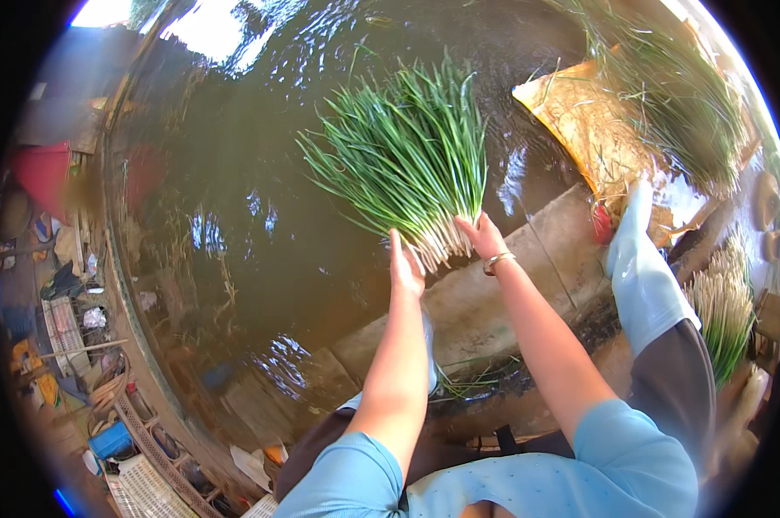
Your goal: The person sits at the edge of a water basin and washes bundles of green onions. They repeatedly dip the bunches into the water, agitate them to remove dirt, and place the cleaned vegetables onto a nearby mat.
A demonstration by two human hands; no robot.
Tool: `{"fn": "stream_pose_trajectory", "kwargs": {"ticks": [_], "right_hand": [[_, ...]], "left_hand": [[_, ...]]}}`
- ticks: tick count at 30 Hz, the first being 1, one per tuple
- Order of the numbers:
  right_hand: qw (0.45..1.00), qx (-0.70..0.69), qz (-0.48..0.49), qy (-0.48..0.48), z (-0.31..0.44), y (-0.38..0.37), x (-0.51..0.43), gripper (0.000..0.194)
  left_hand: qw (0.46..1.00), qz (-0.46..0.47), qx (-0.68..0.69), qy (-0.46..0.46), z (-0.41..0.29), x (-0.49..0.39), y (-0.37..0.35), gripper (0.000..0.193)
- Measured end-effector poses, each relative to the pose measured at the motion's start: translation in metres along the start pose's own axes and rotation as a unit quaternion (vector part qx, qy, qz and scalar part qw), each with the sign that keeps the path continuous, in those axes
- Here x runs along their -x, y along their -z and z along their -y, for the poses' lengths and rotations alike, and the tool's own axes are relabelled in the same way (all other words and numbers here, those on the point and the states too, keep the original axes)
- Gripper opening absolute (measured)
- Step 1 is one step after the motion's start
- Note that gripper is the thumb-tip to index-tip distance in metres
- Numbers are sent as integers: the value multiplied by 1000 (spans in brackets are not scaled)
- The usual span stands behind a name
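A fanned bunch of green onions [416, 142] lies over murky brown water [260, 259], its green leaves pointing away from me and its pale root ends toward me. My left hand [405, 269] presses against the left side of the white ends, palm inward. On the other side my right hand [484, 234], with a bangle at the wrist, grips the bunch near the base. The bunch is held between both hands. Whether its leaves touch the water I cannot tell.
A stone ledge [532, 252] runs along the water before me. At right are a yellow-edged sack [578, 116], a loose heap of green stalks [681, 97] and another bunch of green onions [723, 311]. Crates, a blue container [111, 440] and litter lie beyond the left edge.
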State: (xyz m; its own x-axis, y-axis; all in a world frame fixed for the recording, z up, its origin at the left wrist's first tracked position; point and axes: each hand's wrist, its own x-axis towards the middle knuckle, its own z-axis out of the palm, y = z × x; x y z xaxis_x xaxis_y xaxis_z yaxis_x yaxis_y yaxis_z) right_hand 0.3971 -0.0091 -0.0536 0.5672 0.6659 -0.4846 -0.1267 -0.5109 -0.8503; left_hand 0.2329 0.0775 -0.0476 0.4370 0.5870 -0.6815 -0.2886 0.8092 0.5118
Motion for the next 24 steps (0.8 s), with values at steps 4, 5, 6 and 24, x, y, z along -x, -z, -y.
{"fn": "stream_pose_trajectory", "kwargs": {"ticks": [4, 5, 6, 24], "right_hand": [[999, -41, 32, -2, 1, -7, 1, 50], [999, -39, 38, -3, 1, -9, 2, 48], [999, -27, 43, -19, 1, -10, 4, 46], [847, 483, 222, -8, 26, 15, 33, 56]], "left_hand": [[990, 107, 2, 88, 1, -13, -18, 72], [989, 106, 17, 102, 5, -14, -23, 71], [984, 119, 38, 127, 7, -14, -25, 66], [962, 183, -33, 200, 30, 14, -8, 32]]}}
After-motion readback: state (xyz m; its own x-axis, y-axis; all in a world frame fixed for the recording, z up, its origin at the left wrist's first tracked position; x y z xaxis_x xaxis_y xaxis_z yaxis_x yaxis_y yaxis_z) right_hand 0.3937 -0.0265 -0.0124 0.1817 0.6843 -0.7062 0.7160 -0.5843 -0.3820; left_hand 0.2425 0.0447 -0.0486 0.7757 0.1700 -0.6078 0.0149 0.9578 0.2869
